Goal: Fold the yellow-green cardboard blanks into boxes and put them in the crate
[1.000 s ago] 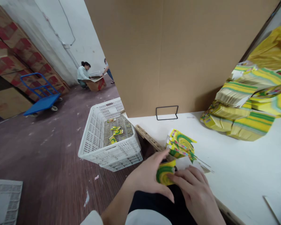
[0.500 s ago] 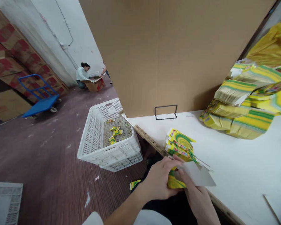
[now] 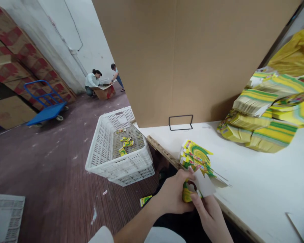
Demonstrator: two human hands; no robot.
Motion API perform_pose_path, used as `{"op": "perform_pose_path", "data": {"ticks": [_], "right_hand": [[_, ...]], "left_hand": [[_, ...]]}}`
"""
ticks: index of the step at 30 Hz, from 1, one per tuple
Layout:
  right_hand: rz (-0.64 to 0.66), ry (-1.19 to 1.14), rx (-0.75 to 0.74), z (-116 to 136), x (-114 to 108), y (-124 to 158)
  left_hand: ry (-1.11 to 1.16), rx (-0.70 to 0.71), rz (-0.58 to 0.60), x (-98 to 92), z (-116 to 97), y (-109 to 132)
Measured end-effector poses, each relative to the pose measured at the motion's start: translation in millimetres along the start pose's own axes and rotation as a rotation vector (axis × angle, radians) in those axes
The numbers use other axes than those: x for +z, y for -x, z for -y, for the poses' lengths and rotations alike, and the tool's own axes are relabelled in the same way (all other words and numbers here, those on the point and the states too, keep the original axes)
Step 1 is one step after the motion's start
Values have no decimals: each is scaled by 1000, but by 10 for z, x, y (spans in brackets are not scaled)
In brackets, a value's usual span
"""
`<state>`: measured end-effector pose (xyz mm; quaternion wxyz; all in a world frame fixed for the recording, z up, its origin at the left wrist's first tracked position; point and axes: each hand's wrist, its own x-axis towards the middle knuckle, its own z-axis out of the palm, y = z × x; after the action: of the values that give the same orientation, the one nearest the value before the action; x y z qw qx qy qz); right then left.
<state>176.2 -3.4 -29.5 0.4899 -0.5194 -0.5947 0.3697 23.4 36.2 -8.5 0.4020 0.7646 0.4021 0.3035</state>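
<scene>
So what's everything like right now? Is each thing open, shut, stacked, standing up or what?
Left hand: closed on the box
Right hand: closed on the box
Box: white flap sticking out
Cartons: piled, overlapping
Bundles: stacked in a heap
Crate: open at the top
Packets: lying loose in the crate
Trolley: on its wheels, handle up
Cardboard: standing up

I see yellow and green on the held carton (image 3: pixel 186 196), its flap (image 3: pixel 204 184) plain white. The carton stack (image 3: pixel 197 153) wears green rings on yellow; the tabletop (image 3: pixel 255 182) is white, the cart (image 3: pixel 47 113) bright blue, the floor (image 3: pixel 66 175) dull maroon, the cardboard panel (image 3: pixel 192 60) plain tan.
</scene>
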Motion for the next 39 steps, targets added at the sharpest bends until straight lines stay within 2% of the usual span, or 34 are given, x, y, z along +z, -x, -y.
{"op": "perform_pose_path", "data": {"ticks": [3,6,8,11,17,21,23,25,28,29,30,31,34,35,36,37,39], "right_hand": [[12,121,-143,8,2,-41],[-18,234,-256,-30,-11,-62],[-67,264,-263,-77,-32,-74],[-95,282,-240,-148,-64,-95],[89,368,-241,-186,-175,-156],[319,356,-222,-120,-341,-199],[370,356,-215,-86,-353,-196],[295,358,-204,-64,-288,-177],[106,326,-206,-46,-156,-166],[60,319,-213,-41,-139,-181],[18,322,-219,-36,-144,-209],[-24,338,-215,-35,-170,-252],[-185,475,-131,-70,-313,-448],[-243,541,-92,-100,-356,-525],[-287,616,-60,-138,-386,-602],[-309,695,-40,-183,-401,-674],[-314,829,-33,-277,-394,-791]], "left_hand": [[14,-104,-1,11,-1,2],[71,-101,-124,37,22,-16],[10,-56,-177,34,41,-41],[-135,-74,-116,-23,54,-79],[-100,-166,-25,-180,35,-76],[-150,-202,122,-255,21,-59],[-181,-196,148,-265,8,-57],[-197,-190,126,-254,-13,-56],[-117,-185,66,-246,-37,-55],[-23,-186,-9,-263,-33,-58],[111,-190,-140,-297,-19,-66],[278,-193,-332,-350,5,-79],[858,-198,-1048,-588,124,-140],[1044,-234,-1206,-667,171,-160],[1202,-304,-1286,-729,216,-174],[1319,-388,-1308,-765,258,-182],[1429,-554,-1237,-747,325,-180]]}}
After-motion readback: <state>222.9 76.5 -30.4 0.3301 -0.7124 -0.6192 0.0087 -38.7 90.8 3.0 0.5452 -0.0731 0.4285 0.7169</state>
